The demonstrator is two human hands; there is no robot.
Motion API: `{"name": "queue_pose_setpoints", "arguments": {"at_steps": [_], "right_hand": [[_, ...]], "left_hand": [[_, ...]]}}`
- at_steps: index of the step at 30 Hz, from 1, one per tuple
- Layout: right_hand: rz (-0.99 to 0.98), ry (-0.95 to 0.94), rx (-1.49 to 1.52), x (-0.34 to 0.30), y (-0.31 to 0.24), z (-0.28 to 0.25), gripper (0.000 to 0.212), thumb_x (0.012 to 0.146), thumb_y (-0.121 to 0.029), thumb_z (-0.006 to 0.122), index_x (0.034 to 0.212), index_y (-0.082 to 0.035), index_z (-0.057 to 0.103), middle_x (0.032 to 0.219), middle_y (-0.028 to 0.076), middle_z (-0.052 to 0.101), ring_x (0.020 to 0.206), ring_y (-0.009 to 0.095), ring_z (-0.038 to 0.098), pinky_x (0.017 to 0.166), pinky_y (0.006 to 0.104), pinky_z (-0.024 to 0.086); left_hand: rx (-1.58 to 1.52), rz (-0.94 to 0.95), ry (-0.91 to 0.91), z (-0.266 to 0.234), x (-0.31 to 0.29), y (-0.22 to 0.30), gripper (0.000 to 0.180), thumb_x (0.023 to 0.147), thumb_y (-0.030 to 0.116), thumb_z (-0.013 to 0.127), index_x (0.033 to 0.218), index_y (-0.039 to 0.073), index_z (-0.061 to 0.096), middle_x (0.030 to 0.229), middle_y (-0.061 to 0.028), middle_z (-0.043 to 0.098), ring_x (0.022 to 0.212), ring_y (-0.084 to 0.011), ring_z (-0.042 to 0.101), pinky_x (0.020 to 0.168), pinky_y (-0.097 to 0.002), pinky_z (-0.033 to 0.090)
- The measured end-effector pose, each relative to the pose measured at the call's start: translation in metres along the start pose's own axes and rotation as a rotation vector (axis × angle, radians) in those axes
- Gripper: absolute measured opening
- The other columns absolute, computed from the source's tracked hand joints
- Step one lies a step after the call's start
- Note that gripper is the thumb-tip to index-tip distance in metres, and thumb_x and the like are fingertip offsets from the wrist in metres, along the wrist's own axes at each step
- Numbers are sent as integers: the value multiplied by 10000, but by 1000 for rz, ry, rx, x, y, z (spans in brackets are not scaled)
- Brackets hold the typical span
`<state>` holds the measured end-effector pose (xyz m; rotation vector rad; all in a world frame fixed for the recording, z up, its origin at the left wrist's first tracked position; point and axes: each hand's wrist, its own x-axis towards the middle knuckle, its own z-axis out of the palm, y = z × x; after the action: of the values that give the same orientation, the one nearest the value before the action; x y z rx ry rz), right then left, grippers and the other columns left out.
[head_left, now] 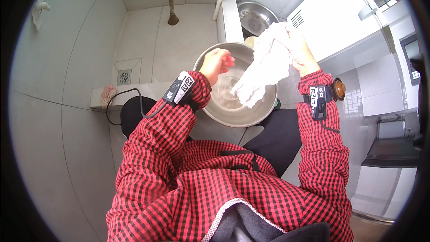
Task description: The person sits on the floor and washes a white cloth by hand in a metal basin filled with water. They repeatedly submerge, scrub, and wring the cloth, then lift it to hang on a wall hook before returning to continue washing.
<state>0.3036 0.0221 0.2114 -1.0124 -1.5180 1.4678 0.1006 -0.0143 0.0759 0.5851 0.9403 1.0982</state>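
**A:** Starting far left: a drain point(124, 77) in the tiled floor, then a crumpled pink bundle point(108, 95) on the low ledge point(152, 90); and there's a black cable point(141, 101) looping from the left wrist device point(179, 88); any danger?

**B:** A snag, I'd say; if the left arm reaches far, that loose loop could catch and tug the device askew!

**A:** On to the left hand point(217, 65), over the basin's left side, fingers loosely curled, blurred, seemingly empty; the two hands are apart!

**B:** Beneath it, the metal basin point(224, 113) (something cloudy inside, perhaps water); the right knee point(282, 130) is just beside the rim, so a careless shift of the leg could jolt it and slop the contents!

**A:** Now the white cloth point(264, 67); it hangs bunched over the basin's right half, its upper end clasped in the right hand point(298, 54)!

**B:** Only that end, mind; a slack grasp could let it slide, and if the arm swings right, it might drip outside; the right wrist device point(318, 102) could catch a splash, too!
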Motion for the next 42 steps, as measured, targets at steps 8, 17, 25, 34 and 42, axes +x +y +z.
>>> {"name": "queue_pose_setpoints", "arguments": {"at_steps": [8,17,25,34,42], "right_hand": [[-130,-264,-428,-25,-4,69,146,803,-75,544,939,-22,554,866,36,568,816,80,527,711,219,438],[604,9,483,-16,59,99,298,880,-308,443,718,-74,531,530,8,525,377,128,477,338,222,383],[-157,407,-277,-10,79,90,232,853,-222,501,768,-17,571,631,4,544,588,84,502,546,239,404],[418,1,547,-38,88,49,549,822,-421,512,1261,-137,347,1199,27,416,1018,150,451,756,304,405],[1,269,687,-26,80,33,135,774,-27,558,903,-61,535,874,39,568,838,132,546,743,262,446]], "left_hand": [[-221,-54,-242,17,-2,-6,437,811,437,444,1051,74,486,966,-66,528,881,-178,521,735,-348,417],[-702,-32,-424,24,-11,-18,329,829,361,481,919,54,556,735,-65,580,568,-130,543,468,-255,445],[-732,-70,-321,21,-4,6,356,838,395,413,948,78,532,912,-95,573,843,-262,563,735,-416,459],[-820,-107,-502,24,-25,35,834,726,721,311,1177,28,424,1140,-195,490,1026,-360,476,885,-465,370],[-296,16,-420,8,-12,43,512,806,500,487,999,27,530,998,-107,547,961,-244,507,877,-403,377]]}}
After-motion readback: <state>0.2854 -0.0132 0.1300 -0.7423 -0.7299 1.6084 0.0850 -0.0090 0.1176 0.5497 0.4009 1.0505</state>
